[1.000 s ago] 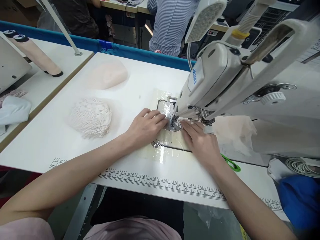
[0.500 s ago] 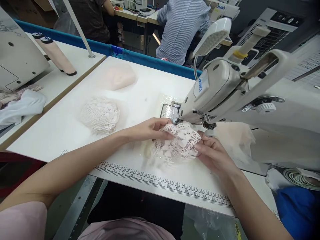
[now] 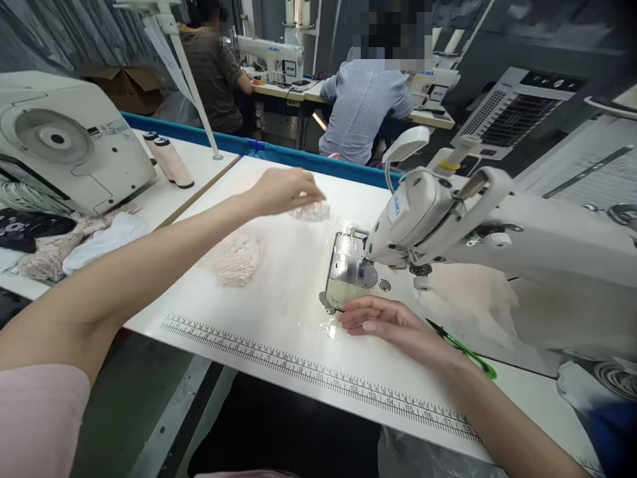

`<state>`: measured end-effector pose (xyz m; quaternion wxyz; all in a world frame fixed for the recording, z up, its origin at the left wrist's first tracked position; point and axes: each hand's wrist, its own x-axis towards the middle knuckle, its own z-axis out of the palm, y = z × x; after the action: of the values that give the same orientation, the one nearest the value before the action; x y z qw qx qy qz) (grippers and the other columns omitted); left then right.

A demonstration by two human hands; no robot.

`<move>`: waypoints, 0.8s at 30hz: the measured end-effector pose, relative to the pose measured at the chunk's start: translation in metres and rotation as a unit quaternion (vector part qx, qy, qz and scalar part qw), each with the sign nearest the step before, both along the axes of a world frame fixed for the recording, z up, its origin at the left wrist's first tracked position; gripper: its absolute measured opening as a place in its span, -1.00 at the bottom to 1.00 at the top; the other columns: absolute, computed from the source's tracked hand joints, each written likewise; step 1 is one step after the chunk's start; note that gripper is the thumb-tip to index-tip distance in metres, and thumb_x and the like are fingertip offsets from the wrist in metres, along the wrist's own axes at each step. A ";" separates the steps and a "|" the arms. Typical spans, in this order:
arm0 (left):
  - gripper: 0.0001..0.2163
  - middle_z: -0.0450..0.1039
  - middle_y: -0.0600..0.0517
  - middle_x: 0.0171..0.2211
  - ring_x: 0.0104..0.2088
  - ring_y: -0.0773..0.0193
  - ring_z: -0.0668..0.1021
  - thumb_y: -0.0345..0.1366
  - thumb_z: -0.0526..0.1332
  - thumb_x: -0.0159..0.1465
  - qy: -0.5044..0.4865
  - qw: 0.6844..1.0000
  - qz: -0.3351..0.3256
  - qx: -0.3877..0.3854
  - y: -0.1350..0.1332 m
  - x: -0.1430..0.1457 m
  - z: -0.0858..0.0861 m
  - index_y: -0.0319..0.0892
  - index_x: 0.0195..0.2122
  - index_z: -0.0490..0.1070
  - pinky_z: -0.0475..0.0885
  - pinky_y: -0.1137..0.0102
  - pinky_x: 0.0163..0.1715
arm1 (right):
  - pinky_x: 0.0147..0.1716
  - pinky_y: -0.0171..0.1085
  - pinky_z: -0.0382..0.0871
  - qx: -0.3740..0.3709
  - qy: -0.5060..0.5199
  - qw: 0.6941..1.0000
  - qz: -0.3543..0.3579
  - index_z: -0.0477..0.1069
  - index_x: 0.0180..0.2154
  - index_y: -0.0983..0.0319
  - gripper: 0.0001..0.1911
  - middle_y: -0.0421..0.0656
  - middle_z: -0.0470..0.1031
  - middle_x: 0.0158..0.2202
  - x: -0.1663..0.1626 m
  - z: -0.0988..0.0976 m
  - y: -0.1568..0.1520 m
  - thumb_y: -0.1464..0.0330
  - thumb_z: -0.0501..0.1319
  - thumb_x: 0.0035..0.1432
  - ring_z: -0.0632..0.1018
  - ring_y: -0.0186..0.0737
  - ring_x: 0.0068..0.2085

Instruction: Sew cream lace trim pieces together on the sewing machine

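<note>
Head view: my left fingers (image 3: 313, 193) pinch the lace piece (image 3: 314, 212) over the table (image 3: 288, 312).
It should handle light, limp and easily snagged, best gripped flat by its edge; my right fingers (image 3: 357, 313), loosely together, hold nothing near the needle plate (image 3: 348, 267).

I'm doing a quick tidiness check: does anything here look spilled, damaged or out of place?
Nothing looks spilled or damaged. Mildly untidy is the fabric pile on the neighbouring table at left: black, pink and white pieces lie heaped together.
</note>
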<state>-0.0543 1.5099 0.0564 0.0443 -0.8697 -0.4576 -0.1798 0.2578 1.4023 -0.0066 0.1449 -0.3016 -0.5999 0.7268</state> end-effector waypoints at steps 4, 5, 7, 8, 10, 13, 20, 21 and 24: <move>-0.73 0.55 0.04 -0.03 -0.13 0.22 0.56 -0.11 0.10 0.36 0.094 0.991 -0.052 -0.084 -0.038 -0.003 -0.030 0.03 -0.10 0.57 0.37 0.40 -0.28 | 0.11 0.02 0.44 -0.009 0.039 0.999 -0.037 0.46 -0.02 0.20 -0.65 -0.05 0.57 -0.02 0.001 -0.005 0.001 0.20 0.30 0.19 0.58 -0.11 0.02; -0.69 0.54 0.01 0.00 -0.09 0.18 0.55 -0.03 0.12 0.33 0.096 0.991 -0.042 -0.086 -0.050 -0.002 -0.037 -0.02 -0.12 0.57 0.40 0.36 -0.23 | 0.11 0.01 0.44 -0.011 0.048 0.998 -0.039 0.47 -0.02 0.20 -0.66 -0.05 0.57 -0.03 0.002 -0.006 0.002 0.21 0.30 0.19 0.58 -0.11 0.01; -0.64 0.49 0.00 0.07 0.03 0.13 0.51 -0.02 0.02 0.39 0.054 0.991 0.065 -0.099 -0.070 0.004 -0.049 -0.07 -0.10 0.53 0.43 0.29 -0.12 | 0.11 0.00 0.43 -0.012 0.062 0.997 -0.039 0.47 -0.02 0.20 -0.67 -0.05 0.57 -0.02 0.003 -0.007 0.002 0.23 0.30 0.20 0.58 -0.12 0.02; -0.63 0.45 -0.04 0.12 0.09 0.10 0.47 -0.07 -0.04 0.41 0.036 0.987 0.117 -0.103 -0.078 0.008 -0.054 -0.10 -0.02 0.48 0.43 0.25 -0.07 | 0.11 0.00 0.43 -0.011 0.067 0.997 -0.039 0.48 -0.02 0.20 -0.67 -0.05 0.57 -0.02 0.003 -0.008 0.001 0.24 0.31 0.20 0.58 -0.12 0.01; -0.59 0.32 -0.14 0.23 0.20 0.02 0.38 -0.15 -0.10 0.44 0.025 0.978 0.174 -0.114 -0.085 0.016 -0.062 -0.18 0.17 0.33 0.40 0.14 0.02 | 0.10 0.01 0.44 -0.007 0.068 0.997 -0.038 0.48 -0.02 0.19 -0.68 -0.05 0.57 -0.02 0.004 -0.009 0.000 0.24 0.30 0.21 0.58 -0.11 0.01; -0.51 0.09 -0.21 0.35 0.32 -0.11 0.22 -0.11 -0.07 0.43 0.050 0.972 0.179 -0.142 -0.079 0.027 -0.075 -0.20 0.32 0.12 0.23 -0.05 0.19 | 0.10 0.00 0.44 0.003 0.056 0.998 -0.039 0.48 -0.02 0.16 -0.70 -0.07 0.57 -0.03 0.005 -0.010 -0.002 0.23 0.29 0.22 0.58 -0.12 0.01; -0.44 -0.05 -0.21 0.39 0.37 -0.19 0.06 0.01 -0.16 0.43 0.072 0.958 0.214 -0.174 -0.022 0.024 -0.080 -0.14 0.37 0.03 0.04 -0.24 0.23 | 0.12 0.02 0.42 0.020 0.017 0.999 -0.028 0.49 -0.02 0.15 -0.67 -0.05 0.56 -0.02 0.003 -0.008 -0.004 0.19 0.29 0.21 0.56 -0.09 0.03; -0.44 -0.05 -0.21 0.39 0.37 -0.20 0.07 0.02 -0.16 0.43 0.072 0.956 0.222 -0.176 -0.017 0.024 -0.079 -0.14 0.37 0.03 0.04 -0.25 0.23 | 0.13 0.02 0.41 0.020 0.011 0.999 -0.027 0.49 -0.02 0.15 -0.67 -0.05 0.56 -0.02 0.003 -0.008 -0.004 0.18 0.29 0.21 0.56 -0.08 0.03; -0.44 -0.07 -0.17 0.40 0.38 -0.14 0.04 0.02 -0.14 0.43 0.069 0.955 0.235 -0.166 -0.019 0.023 -0.072 -0.12 0.38 0.00 -0.05 -0.19 0.28 | 0.14 0.01 0.40 0.015 -0.004 0.999 -0.029 0.49 -0.01 0.14 -0.66 -0.05 0.56 0.00 0.003 -0.005 -0.005 0.17 0.29 0.21 0.55 -0.08 0.04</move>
<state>-0.0311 1.4906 -0.0157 -0.0285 -0.7432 -0.6679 -0.0255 0.2613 1.3968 -0.0116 0.1675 -0.3195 -0.6027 0.7117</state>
